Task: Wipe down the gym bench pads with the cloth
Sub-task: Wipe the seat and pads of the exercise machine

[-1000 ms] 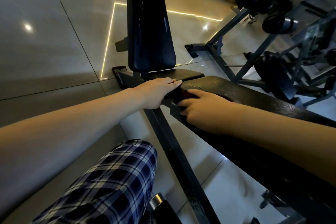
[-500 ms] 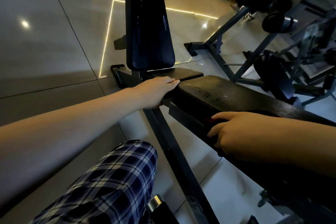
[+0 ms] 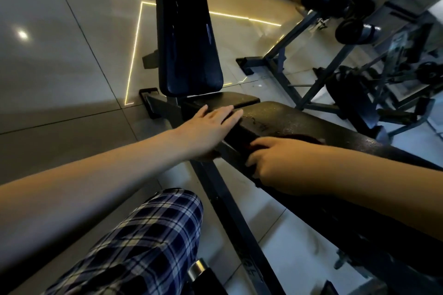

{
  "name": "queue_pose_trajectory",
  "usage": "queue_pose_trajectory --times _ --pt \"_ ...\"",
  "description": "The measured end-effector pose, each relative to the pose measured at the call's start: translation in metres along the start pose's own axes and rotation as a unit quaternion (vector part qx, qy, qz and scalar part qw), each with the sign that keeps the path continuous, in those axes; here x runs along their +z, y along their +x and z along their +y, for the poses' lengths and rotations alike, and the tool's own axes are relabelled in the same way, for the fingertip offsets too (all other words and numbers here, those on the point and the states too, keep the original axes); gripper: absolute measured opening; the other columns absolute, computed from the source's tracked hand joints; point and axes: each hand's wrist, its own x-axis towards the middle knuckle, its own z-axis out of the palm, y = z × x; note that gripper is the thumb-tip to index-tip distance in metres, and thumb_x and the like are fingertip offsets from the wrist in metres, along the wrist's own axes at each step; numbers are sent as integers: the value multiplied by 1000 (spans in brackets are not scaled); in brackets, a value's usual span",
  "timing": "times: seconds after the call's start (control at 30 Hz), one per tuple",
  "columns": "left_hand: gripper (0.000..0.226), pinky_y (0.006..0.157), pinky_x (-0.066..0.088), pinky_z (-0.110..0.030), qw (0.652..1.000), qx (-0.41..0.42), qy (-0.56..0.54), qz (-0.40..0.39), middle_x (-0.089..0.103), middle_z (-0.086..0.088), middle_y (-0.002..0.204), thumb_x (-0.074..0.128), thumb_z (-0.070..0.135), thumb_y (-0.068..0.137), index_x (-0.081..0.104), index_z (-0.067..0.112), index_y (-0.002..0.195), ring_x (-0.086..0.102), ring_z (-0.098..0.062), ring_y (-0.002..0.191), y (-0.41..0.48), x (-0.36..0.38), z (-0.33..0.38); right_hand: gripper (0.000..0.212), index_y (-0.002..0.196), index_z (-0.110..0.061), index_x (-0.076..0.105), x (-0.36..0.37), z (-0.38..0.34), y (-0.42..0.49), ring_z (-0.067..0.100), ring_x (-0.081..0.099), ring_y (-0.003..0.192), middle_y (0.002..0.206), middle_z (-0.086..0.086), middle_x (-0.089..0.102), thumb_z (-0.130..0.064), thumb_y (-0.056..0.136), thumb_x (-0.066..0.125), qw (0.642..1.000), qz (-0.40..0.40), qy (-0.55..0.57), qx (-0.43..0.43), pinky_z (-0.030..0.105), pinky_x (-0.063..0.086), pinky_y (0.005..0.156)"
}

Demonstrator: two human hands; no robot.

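Cloth on the near edge of the long bench pad, one hand bracing its end.

The right hand (image 3: 278,165) curls its fingers over a dark red cloth (image 3: 303,137), pressing it against the near side of the long bench pad (image 3: 299,120). The left hand (image 3: 211,127) lies flat with straight fingers on the pad's far end, gripping nothing. The pad's long axis runs from that braced end toward the lower right, under the right forearm, so the unwiped length probably lies back along that arm. The small seat pad (image 3: 227,100) and upright back pad (image 3: 189,38) sit just beyond the left hand, which is nearer to them.
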Motion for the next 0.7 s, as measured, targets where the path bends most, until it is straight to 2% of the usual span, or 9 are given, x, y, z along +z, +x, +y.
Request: queue_pose_trajectory --times 0.1,0.17,0.27,0.4,0.47,0.53,0.6,0.7 --pt "100 123 -2 -42 998 64 -17 1 -7 -1 164 67 33 90 -6 19 156 -8 -21 151 5 2 18 33 119 -21 60 22 -16 -45 20 22 143 143 -3 45 -17 86 66 999 -46 12 -25 48 0 119" --pt "102 123 -2 -40 996 77 -36 11 -4 0 164 67 46 87 -3 19 156 -7 -20 151 9 3 23 29 117 -19 62 29 -20 -59 19 25 142 141 -2 47 -16 88 63 998 -58 27 -29 44 -4 116" --pt "100 122 2 -38 995 86 -38 31 4 -2 164 67 51 85 3 21 157 0 -21 151 8 5 20 22 113 -16 63 21 -16 -40 20 38 134 133 2 55 -20 93 54 999 -30 27 -26 44 8 119" --pt "97 123 6 -36 992 89 -78 40 10 0 164 72 40 84 10 24 156 6 -17 151 6 4 12 23 109 -14 65 0 3 17 24 51 119 121 5 61 -27 95 52 997 74 36 6 42 31 110" --pt "95 122 1 -26 989 83 -110 46 14 4 163 75 36 82 15 24 155 9 -12 149 7 3 9 24 108 -15 66 -5 12 33 25 53 114 119 5 61 -27 95 50 993 98 48 41 38 36 105" --pt "97 114 -7 -10 989 74 -120 46 15 5 163 77 35 81 16 24 155 9 -9 149 7 3 7 24 110 -15 66 -6 14 37 27 50 117 122 6 59 -25 95 50 992 98 54 55 39 34 105" --pt "98 115 -5 -14 990 69 -115 41 14 3 163 77 36 80 15 22 156 9 -10 149 6 1 8 24 112 -13 64 -4 10 28 28 45 124 126 7 57 -23 95 50 992 90 63 67 43 29 111" --pt "96 123 9 -33 995 65 -79 5 16 -3 162 75 30 83 15 16 156 11 -17 150 6 -9 20 25 115 -14 62 8 -3 -8 22 40 133 132 2 55 -22 95 51 994 83 55 45 43 16 119"
